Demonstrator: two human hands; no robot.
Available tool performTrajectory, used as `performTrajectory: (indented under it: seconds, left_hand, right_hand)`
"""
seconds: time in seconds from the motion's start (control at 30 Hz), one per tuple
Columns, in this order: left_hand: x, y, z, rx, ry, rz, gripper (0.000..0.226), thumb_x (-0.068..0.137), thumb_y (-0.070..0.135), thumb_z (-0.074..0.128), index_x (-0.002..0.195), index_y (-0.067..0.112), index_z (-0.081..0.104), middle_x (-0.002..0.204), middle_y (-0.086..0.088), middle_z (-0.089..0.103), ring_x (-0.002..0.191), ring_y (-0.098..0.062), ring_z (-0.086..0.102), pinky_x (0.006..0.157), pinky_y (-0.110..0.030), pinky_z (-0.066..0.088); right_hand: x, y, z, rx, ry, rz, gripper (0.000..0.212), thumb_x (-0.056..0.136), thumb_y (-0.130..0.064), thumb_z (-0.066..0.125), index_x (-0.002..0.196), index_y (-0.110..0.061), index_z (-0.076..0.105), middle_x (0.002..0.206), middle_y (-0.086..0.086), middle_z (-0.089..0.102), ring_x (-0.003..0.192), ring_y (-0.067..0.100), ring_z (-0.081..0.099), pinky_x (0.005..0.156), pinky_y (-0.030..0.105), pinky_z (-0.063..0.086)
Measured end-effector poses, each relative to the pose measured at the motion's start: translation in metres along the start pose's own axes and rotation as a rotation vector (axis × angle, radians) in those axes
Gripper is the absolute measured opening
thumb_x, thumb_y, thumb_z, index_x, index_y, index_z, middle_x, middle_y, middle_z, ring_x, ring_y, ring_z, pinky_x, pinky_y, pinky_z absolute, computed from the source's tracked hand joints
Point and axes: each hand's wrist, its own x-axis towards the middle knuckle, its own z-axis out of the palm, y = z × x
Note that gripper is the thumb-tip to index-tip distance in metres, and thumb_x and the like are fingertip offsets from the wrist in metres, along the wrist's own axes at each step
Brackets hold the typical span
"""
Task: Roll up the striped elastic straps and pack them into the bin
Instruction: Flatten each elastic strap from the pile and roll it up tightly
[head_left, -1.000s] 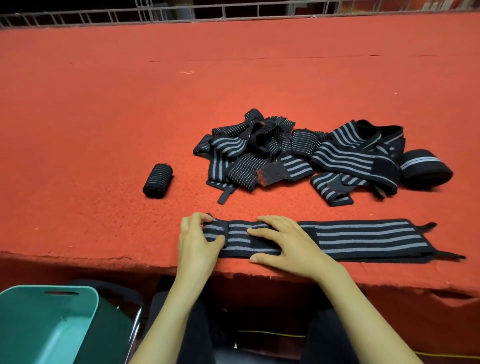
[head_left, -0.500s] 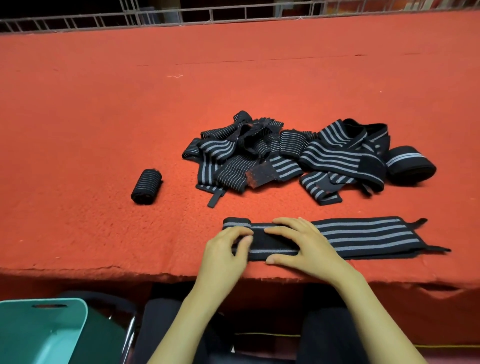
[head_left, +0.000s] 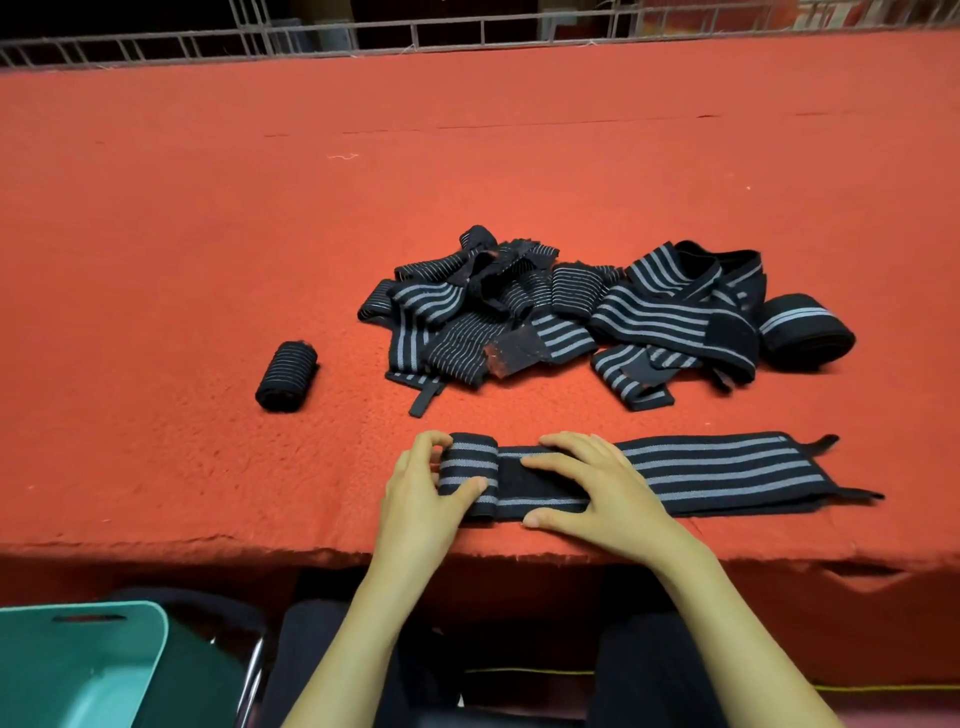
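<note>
1. Red, fuzzy fabric is covering the wide tabletop (head_left: 208, 260), and a long black elastic strap with grey lengthwise stripes (head_left: 727, 470) is lying flat along its near edge.
2. The strap's left end is sitting curled into a short roll (head_left: 465, 470), while the rest is stretching out to the right and ending in a thin black loop.
3. The left hand (head_left: 415, 499) is holding that roll. Its grip is wrapping round it, with the thumb on the near side and the fingertips curling over the far side.
4. The right hand (head_left: 597, 488) is pressing down on the flat part just beside the roll. Its grip is lying open, the fingers straight and spread, clasping nothing.
5. A loose pile of black-and-grey striped straps (head_left: 571, 322) is lying farther back on the tabletop, apart from both hands.
6. A small, tightly rolled dark strap (head_left: 285, 376) is lying on its side to the left of the pile, and a bigger coiled strap with a grey band (head_left: 805, 332) is touching the pile's right edge.
7. A teal plastic bin with a slot handle (head_left: 78, 665) is sitting below the tabletop's near edge at the lower left, beside the person's dark-clad legs.
8. A grey metal wire railing (head_left: 467, 31) is running along the far edge.
</note>
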Motion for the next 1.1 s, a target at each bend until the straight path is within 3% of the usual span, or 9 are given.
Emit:
performTrajectory:
  seconds: [0.27,0.4,0.57,0.63,0.67,0.8,0.93,1.03,1.1]
  left_hand:
    - [0.003,0.002,-0.007,-0.170,-0.082,-0.022,0.043,0.074,0.016,0.075,0.094,0.042,0.046,0.109,0.004,0.049,0.093,-0.023,0.062,0.086,-0.046,0.051]
    - [-0.005,-0.009,-0.024,-0.183,0.052,-0.021,0.040,0.076,0.012,0.073,0.100,0.035,0.050,0.113,0.000,0.050,0.095,-0.015,0.058,0.088,-0.037,0.050]
    - [-0.008,-0.025,-0.048,-0.155,0.242,-0.016,0.039,0.077,0.009,0.071,0.106,0.024,0.049,0.114,0.000,0.052,0.086,-0.012,0.058,0.077,-0.032,0.051]
    - [-0.009,-0.023,-0.047,-0.121,0.286,0.015,0.040,0.076,0.007,0.071,0.105,0.022,0.048,0.110,0.001,0.051,0.084,-0.010,0.055,0.075,-0.017,0.046]
    - [-0.010,-0.020,-0.045,-0.092,0.301,0.041,0.039,0.076,0.006,0.071,0.104,0.021,0.048,0.108,0.002,0.050,0.084,-0.009,0.053,0.075,-0.012,0.042]
    - [-0.011,-0.012,-0.025,0.085,0.300,0.256,0.036,0.073,-0.001,0.071,0.102,0.015,0.056,0.105,0.009,0.052,0.095,-0.010,0.044,0.084,-0.012,0.033]
    - [-0.008,-0.007,-0.010,0.138,0.178,0.362,0.030,0.070,0.022,0.078,0.098,0.019,0.066,0.108,0.012,0.058,0.098,-0.006,0.041,0.091,-0.005,0.027]
    - [-0.014,0.000,-0.003,0.088,0.063,0.374,0.034,0.076,0.050,0.062,0.098,0.024,0.070,0.110,0.018,0.060,0.104,-0.001,0.043,0.094,-0.006,0.026]
    - [-0.017,0.003,-0.004,0.046,0.021,0.367,0.031,0.084,0.045,0.054,0.099,0.024,0.071,0.111,0.019,0.062,0.106,0.004,0.046,0.094,-0.004,0.027]
  right_hand:
    - [0.001,-0.008,-0.003,-0.013,-0.043,0.037,0.083,0.063,-0.090,0.037,0.130,-0.043,0.051,0.144,-0.015,0.038,0.136,0.006,0.027,0.117,0.030,0.012]
    - [0.015,-0.034,0.005,-0.011,-0.103,-0.001,0.076,0.068,-0.079,0.050,0.133,-0.039,0.049,0.146,-0.011,0.036,0.137,0.009,0.024,0.115,0.029,0.012]
    - [0.040,-0.069,0.029,-0.047,-0.128,-0.072,0.066,0.080,-0.065,0.058,0.137,-0.035,0.046,0.148,-0.005,0.035,0.138,0.013,0.022,0.117,0.033,0.009]
    - [0.046,-0.072,0.032,-0.061,-0.137,-0.078,0.067,0.081,-0.065,0.058,0.138,-0.034,0.044,0.148,-0.005,0.035,0.138,0.013,0.023,0.117,0.034,0.009]
    - [0.047,-0.071,0.032,-0.058,-0.146,-0.078,0.067,0.081,-0.065,0.057,0.139,-0.034,0.044,0.149,-0.006,0.034,0.138,0.013,0.023,0.117,0.034,0.008]
    - [0.039,-0.058,0.025,-0.010,-0.174,-0.072,0.070,0.079,-0.067,0.058,0.140,-0.038,0.041,0.150,-0.012,0.031,0.140,0.006,0.020,0.119,0.034,0.003]
    - [0.028,-0.033,0.011,0.042,-0.162,-0.022,0.079,0.070,-0.075,0.057,0.139,-0.041,0.042,0.147,-0.016,0.034,0.138,0.002,0.023,0.119,0.033,0.007]
    - [0.019,-0.023,0.008,0.088,-0.091,0.008,0.092,0.057,-0.089,0.048,0.135,-0.041,0.046,0.142,-0.019,0.039,0.136,-0.001,0.028,0.119,0.033,0.009]
    - [0.017,-0.023,0.010,0.090,-0.052,0.023,0.091,0.056,-0.086,0.052,0.134,-0.041,0.047,0.140,-0.020,0.041,0.134,-0.001,0.029,0.119,0.028,0.006]
